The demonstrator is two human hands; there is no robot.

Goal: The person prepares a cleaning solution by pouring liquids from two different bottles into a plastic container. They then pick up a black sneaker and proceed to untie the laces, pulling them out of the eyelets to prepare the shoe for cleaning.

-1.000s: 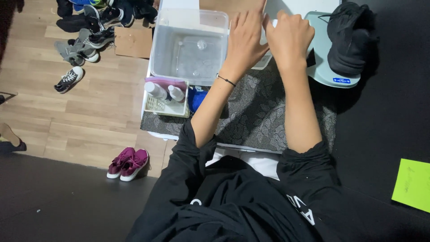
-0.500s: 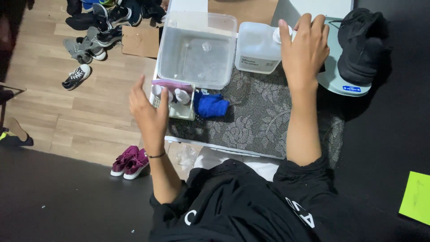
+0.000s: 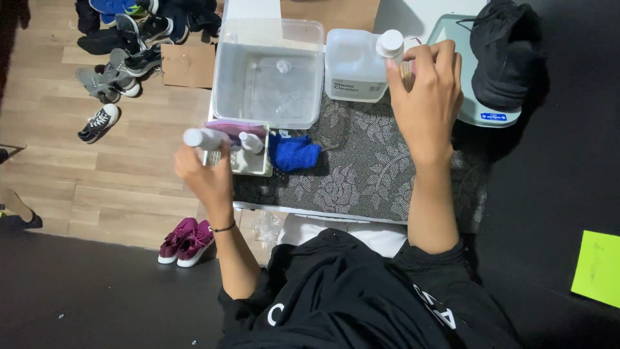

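Head camera looks straight down on a small table covered with a grey floral-patterned mat (image 3: pixel 361 174). The left hand (image 3: pixel 205 174) is curled around a small white-capped bottle (image 3: pixel 201 139), holding it tilted at the table's left edge, just above a small open tray (image 3: pixel 252 165) in which another little white bottle (image 3: pixel 250 142) lies. The right hand (image 3: pixel 427 97) is up at the far side of the table, fingers closed on the white cap (image 3: pixel 390 44) of a translucent rectangular jug of cleaning liquid (image 3: pixel 355 64) that stands upright on the mat. Left of the jug sits a clear plastic tub (image 3: pixel 270 72), its near wall touching the tray's purple back edge. A crumpled blue cloth (image 3: pixel 293 152) lies on the mat just beside the tray, between the two hands. To the right of the right hand, a black cap (image 3: pixel 505 55) rests on a pale round-cornered board (image 3: pixel 481 113). On the wooden floor to the left lie several dark and grey sneakers (image 3: pixel 116 61) and, nearer the person, a pair of magenta shoes (image 3: pixel 186 240). A lime-green paper note (image 3: pixel 597 268) lies on the black surface at the right edge.
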